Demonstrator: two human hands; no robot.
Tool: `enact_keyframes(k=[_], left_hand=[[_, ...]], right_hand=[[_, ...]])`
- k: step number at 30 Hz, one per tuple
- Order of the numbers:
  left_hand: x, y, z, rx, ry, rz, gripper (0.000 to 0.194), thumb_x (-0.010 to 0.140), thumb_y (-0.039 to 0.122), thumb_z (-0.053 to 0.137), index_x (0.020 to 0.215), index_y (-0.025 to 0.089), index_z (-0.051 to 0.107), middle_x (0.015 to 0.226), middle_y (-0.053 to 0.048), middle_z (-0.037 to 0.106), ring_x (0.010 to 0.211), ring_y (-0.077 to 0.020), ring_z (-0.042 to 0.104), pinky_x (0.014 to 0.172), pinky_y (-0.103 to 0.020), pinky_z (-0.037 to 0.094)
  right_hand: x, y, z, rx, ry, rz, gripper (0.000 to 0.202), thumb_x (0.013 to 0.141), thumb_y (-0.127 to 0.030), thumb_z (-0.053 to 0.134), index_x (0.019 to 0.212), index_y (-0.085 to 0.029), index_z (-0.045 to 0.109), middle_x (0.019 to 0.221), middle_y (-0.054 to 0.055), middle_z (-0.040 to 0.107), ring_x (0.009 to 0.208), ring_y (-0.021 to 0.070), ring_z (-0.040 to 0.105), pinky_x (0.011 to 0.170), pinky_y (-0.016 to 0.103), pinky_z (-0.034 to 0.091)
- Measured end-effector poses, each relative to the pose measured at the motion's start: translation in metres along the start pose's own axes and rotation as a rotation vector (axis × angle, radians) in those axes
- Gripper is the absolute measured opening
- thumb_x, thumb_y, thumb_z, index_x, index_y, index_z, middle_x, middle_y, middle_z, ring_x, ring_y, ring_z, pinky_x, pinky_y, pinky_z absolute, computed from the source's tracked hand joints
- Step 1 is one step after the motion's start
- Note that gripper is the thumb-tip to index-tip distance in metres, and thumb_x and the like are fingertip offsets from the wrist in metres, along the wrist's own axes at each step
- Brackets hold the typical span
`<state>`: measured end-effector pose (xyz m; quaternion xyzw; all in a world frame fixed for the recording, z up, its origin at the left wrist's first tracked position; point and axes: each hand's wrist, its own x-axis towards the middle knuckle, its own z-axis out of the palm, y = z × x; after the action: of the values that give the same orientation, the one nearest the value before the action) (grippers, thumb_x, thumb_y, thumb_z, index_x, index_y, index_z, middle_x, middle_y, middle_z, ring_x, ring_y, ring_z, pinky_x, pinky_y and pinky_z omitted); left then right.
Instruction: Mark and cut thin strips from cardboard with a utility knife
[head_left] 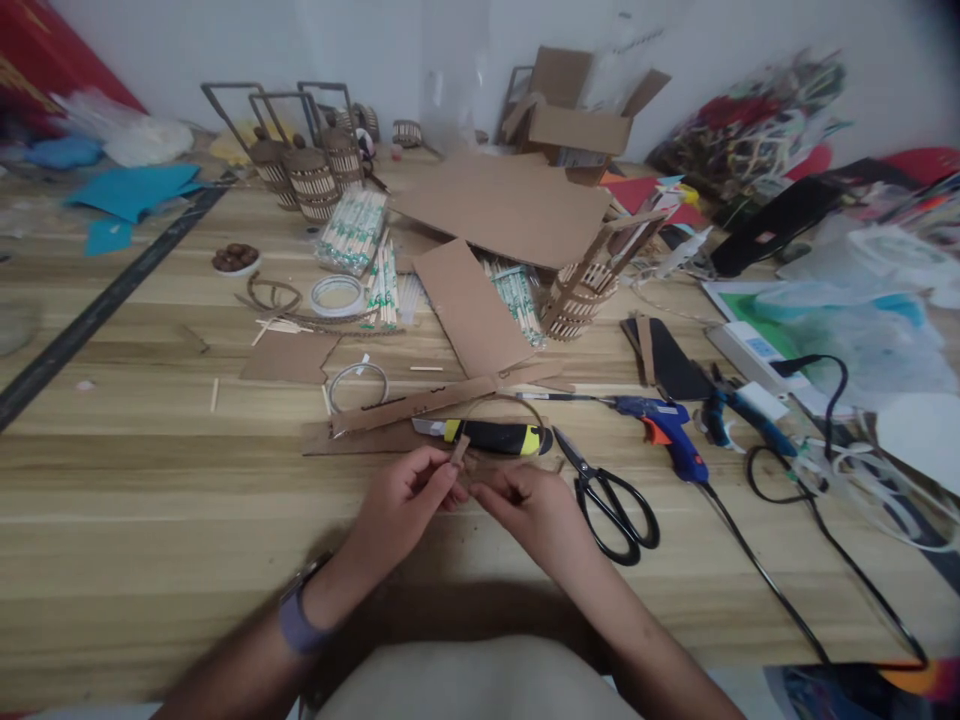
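Observation:
Near the front middle of the table, my left hand (420, 490) pinches a small brown cardboard strip (460, 449) between thumb and fingers. My right hand (529, 505) is closed close beside it, fingertips almost meeting the left ones. A thin brown cord (501, 397) arcs in a loop above the hands and seems to run down to the fingertips; exactly what the right fingers pinch is hidden. Just beyond lies a black and yellow utility knife (495, 437) over long cardboard strips (427, 402). Black-handled scissors (611, 500) rest right of my right hand.
A blue glue gun (664, 425) with a trailing cable lies to the right, near blue pliers (750, 415). Beyond are cardboard sheets (502, 200), bundled sticks (352, 230), a tape roll (337, 296) and a bowl of brown balls (236, 260). Wooden-slat buckets (311, 185) stand at the back.

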<state>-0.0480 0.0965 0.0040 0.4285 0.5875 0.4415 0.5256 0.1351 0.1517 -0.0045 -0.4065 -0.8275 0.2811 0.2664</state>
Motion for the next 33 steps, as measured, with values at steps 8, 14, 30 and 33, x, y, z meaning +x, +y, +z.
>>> enact_keyframes(k=[8, 14, 30, 33], left_hand=[[-0.001, -0.003, 0.002, 0.102, -0.011, 0.034, 0.028, 0.091, 0.044, 0.055, 0.085, 0.019, 0.066, 0.071, -0.001, 0.07, 0.065, -0.0155, 0.067, 0.061, -0.024, 0.051], [-0.005, -0.003, 0.001, 0.179, -0.064, 0.112, 0.028, 0.094, 0.041, 0.052, 0.088, 0.019, 0.069, 0.074, -0.001, 0.073, 0.069, -0.0157, 0.068, 0.064, -0.024, 0.052], [-0.007, -0.001, 0.005, 0.198, -0.074, 0.149, 0.027, 0.09, 0.03, 0.051, 0.1, 0.02, 0.075, 0.091, -0.001, 0.079, 0.081, -0.018, 0.073, 0.072, -0.026, 0.055], [-0.006, -0.001, 0.005, 0.128, -0.109, 0.102, 0.028, 0.089, 0.031, 0.052, 0.101, 0.019, 0.074, 0.088, -0.002, 0.078, 0.077, -0.0179, 0.073, 0.069, -0.026, 0.056]], right_hand=[[0.0, -0.024, -0.008, -0.023, 0.167, -0.223, 0.012, 0.099, -0.029, 0.059, 0.093, -0.022, 0.067, 0.079, 0.002, 0.071, 0.07, 0.0158, 0.066, 0.063, 0.026, 0.052], [0.002, -0.018, 0.001, 0.034, 0.224, -0.273, 0.009, 0.096, -0.017, 0.06, 0.096, -0.022, 0.068, 0.092, 0.005, 0.07, 0.086, 0.0176, 0.067, 0.075, 0.029, 0.057], [-0.002, -0.016, 0.007, 0.03, 0.274, -0.342, 0.014, 0.089, -0.011, 0.06, 0.093, -0.025, 0.059, 0.089, 0.002, 0.071, 0.082, 0.0173, 0.067, 0.073, 0.032, 0.051], [-0.001, -0.016, 0.006, 0.083, 0.274, -0.313, 0.016, 0.088, -0.01, 0.059, 0.092, -0.025, 0.058, 0.087, 0.0, 0.071, 0.08, 0.0161, 0.067, 0.073, 0.03, 0.052]])
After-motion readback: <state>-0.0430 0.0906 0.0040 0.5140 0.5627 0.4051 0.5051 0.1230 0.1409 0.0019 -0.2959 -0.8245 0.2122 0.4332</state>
